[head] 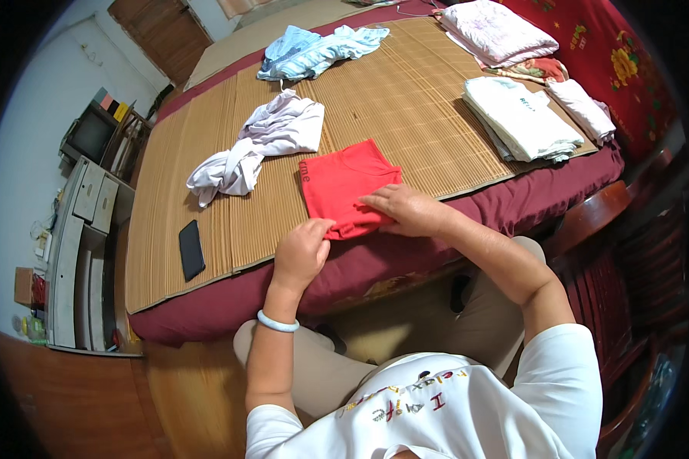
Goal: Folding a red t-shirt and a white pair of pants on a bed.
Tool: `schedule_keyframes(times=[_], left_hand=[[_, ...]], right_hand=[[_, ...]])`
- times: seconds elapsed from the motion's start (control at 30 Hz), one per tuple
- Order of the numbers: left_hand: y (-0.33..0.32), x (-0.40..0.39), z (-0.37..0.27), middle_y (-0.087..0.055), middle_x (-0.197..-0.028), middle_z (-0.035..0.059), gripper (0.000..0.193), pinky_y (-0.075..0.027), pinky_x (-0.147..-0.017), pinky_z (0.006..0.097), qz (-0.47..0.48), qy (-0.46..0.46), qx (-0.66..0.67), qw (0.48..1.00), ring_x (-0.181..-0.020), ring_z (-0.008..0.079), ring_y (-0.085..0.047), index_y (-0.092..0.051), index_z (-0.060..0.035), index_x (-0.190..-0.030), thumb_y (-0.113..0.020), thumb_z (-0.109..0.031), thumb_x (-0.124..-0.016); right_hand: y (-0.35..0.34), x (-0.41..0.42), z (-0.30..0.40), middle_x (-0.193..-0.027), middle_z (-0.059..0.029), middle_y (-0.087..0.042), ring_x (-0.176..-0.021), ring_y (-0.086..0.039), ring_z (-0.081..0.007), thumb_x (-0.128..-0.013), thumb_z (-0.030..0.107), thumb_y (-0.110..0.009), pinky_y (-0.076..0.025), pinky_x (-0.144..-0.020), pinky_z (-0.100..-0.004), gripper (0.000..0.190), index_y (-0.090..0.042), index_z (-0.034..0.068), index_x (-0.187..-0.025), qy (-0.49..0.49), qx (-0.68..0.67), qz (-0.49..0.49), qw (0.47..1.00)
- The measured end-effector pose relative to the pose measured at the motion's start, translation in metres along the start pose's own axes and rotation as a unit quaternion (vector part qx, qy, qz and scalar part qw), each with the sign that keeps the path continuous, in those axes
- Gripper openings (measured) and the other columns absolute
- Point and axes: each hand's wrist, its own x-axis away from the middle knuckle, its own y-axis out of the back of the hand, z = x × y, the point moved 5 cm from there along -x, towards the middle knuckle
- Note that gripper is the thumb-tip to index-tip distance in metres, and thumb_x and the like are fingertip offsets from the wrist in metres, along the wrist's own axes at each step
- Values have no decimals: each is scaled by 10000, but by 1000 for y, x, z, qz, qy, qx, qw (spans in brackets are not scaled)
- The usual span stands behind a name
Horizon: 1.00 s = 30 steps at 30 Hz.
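Observation:
A red garment (344,183), folded into a rough rectangle and bearing dark printed letters, lies at the front edge of the bamboo mat (413,103). My left hand (303,249) pinches its near left corner between thumb and fingers. Flat on the near right part of the same garment rests my right hand (407,209), fingers apart, its thumb close to the edge. To the left and beyond it lies a crumpled pale lilac garment (281,126). Farther back is a loose light blue patterned garment (316,51).
Folded white clothes (517,117) are stacked at the right, beside a rolled pale garment (583,109). A folded pink quilt (499,31) sits behind them. A black smartphone (191,251) lies front left on the mat. Wooden chairs (591,215) stand close on my right.

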Motion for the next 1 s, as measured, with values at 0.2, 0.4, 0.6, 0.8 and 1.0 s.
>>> schedule_keyframes(times=[0.2, 0.4, 0.6, 0.8, 1.0], left_hand=[[54, -9, -4, -684, -1049, 122, 384, -519, -811, 333, -235, 36, 163, 957, -892, 215, -666, -576, -56, -1289, -586, -65, -905], [102, -24, 5, -621, -1172, 67, 361, -430, -964, 283, -387, 19, 368, 845, -1092, 135, -552, -608, -4, -1218, -719, -171, -918], [88, -57, 45, -604, -1098, 45, 353, -460, -889, 250, -348, 95, 560, 746, -989, 103, -558, -596, -24, -1211, -724, -164, -914], [0, -56, 130, -590, -1096, 61, 411, -519, -789, 250, -284, 316, 490, 761, -907, 113, -588, -531, -9, -1293, -679, -112, -923], [-28, -59, 138, -598, -1153, 108, 364, -507, -872, 299, -215, 233, 363, 876, -975, 195, -615, -557, -17, -1282, -617, -102, -933]], right_hand=[[41, -14, -8, -1021, -136, -685, -927, -675, -292, -784, 86, -742, -544, -817, -390, 583, -545, 76, -1333, -67, -118, -45, 990], [90, -35, -3, -1075, -57, -673, -968, -639, -93, -942, 54, -645, -538, -848, -249, 447, -517, 64, -1371, -74, -572, -195, 793], [72, -65, -34, -1060, -65, -675, -948, -643, -102, -932, 115, -672, -542, -830, -242, 415, -553, 33, -1321, -213, -597, -210, 745], [7, -45, -162, -1042, -114, -688, -895, -658, -155, -917, 259, -687, -534, -743, -284, 457, -580, 6, -1282, -372, -365, -312, 794], [6, -42, -150, -1121, -172, -683, -975, -668, -272, -905, 227, -665, -525, -849, -371, 378, -626, 6, -1209, -359, -238, -349, 832]])
